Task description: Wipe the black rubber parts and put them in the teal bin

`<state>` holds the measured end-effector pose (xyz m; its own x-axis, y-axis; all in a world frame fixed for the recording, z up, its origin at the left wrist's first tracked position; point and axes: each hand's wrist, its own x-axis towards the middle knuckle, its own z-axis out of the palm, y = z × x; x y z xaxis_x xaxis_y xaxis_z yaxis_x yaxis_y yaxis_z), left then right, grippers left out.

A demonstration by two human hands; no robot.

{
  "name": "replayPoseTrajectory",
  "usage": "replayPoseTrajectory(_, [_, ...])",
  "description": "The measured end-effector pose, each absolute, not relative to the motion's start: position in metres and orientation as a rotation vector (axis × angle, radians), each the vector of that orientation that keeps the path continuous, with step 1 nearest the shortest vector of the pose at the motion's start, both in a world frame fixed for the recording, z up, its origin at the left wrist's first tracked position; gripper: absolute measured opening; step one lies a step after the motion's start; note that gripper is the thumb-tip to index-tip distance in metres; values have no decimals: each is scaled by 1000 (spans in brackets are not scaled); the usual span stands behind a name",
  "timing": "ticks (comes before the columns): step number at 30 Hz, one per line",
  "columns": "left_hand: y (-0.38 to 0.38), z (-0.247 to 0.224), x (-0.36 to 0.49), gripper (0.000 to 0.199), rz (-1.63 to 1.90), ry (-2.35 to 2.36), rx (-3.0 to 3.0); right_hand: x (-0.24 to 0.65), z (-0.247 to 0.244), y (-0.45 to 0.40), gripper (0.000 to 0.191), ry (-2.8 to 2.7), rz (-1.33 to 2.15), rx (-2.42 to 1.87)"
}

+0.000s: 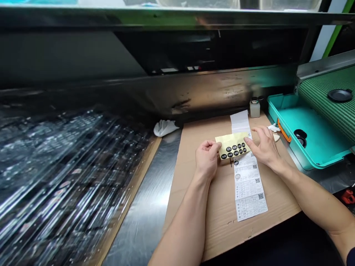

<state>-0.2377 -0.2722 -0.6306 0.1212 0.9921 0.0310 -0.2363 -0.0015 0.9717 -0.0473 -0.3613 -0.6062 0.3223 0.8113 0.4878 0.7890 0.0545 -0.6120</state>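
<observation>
My left hand (pixel 207 159) pinches the left edge of a pale yellow sticker sheet (pixel 231 142) between thumb and fingers. Rows of round black stickers with white print cover its lower part. At the sheet's right end is my right hand (pixel 264 146), its thumb on the edge and its fingers apart from the thumb. Beneath the sheet, a long white strip of printed labels (pixel 249 199) lies on brown cardboard (pixel 194 199). A black round sticker (pixel 236 163) and a greyish one (pixel 237 177) show on the strip; the sheet hides part of it.
A teal tray (pixel 313 162) with black round parts (pixel 300 136) stands right, beside a green conveyor belt (pixel 330 88) carrying a black disc (pixel 340 95). A small bottle (pixel 254 108) and crumpled white cloth (pixel 165 128) are behind. Blurred plastic-wrapped dark items (pixel 63 177) fill the left.
</observation>
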Motion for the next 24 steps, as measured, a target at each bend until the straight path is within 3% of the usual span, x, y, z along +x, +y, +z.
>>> replayPoseTrajectory(5, [-289,-623,-228,34,1207,739,1126,-47,-609,-360,45,-1313,331,-1718])
replayPoseTrajectory(11, [-295,-629,-223,37,1094,697,1161,-55,-610,-359,57,-1338,885,-1334])
replayPoseTrajectory(16, [-299,-631,-221,31,1148,798,1321,-53,-602,-364,51,-1469,871,-1340])
replayPoseTrajectory(21, [-299,-633,-218,27,1142,767,1429,-57,-605,-362,18,-1587,771,-1357])
replayPoseTrajectory(24, [-298,-636,-217,27,1098,767,1454,-58,-609,-358,29,-1545,754,-1310])
